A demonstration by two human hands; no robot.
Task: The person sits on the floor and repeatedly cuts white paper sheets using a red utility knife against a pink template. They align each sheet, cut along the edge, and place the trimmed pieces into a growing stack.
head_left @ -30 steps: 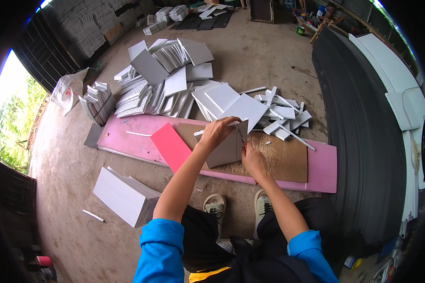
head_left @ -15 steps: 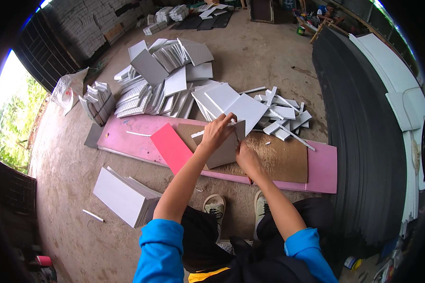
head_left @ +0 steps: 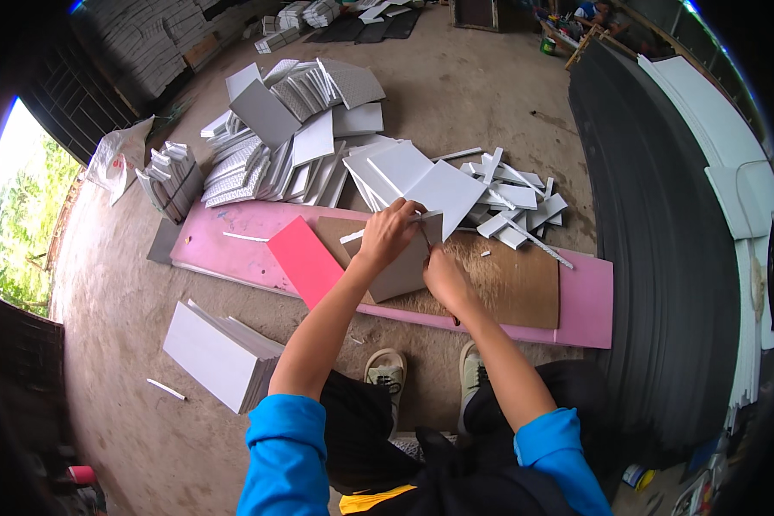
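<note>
A grey-faced foam board (head_left: 400, 273) with a white edge stands tilted over a brown board (head_left: 516, 284). My left hand (head_left: 390, 234) is closed on its upper edge. In my right hand (head_left: 449, 277) is a knife, its thin blade (head_left: 426, 236) up against the board close to my left fingers. The knife's dark end shows below my right hand; my fist hides most of the handle. Just left of the foam board lies a bright pink-red rectangular sheet (head_left: 305, 261). Under these stretches a long pink panel (head_left: 589, 301) on the floor.
Beyond the panel lies a heap of white foam boards (head_left: 314, 138), with loose offcut strips (head_left: 525, 202) to its right. A stack of white boards (head_left: 219, 357) sits near left. Dark sheets (head_left: 662, 258) are piled along the right. My shoes (head_left: 385, 374) stand before the panel.
The whole view has shifted slightly. My left hand still grips the foam board's upper edge, and the knife in my right hand stays against it with little visible movement.
</note>
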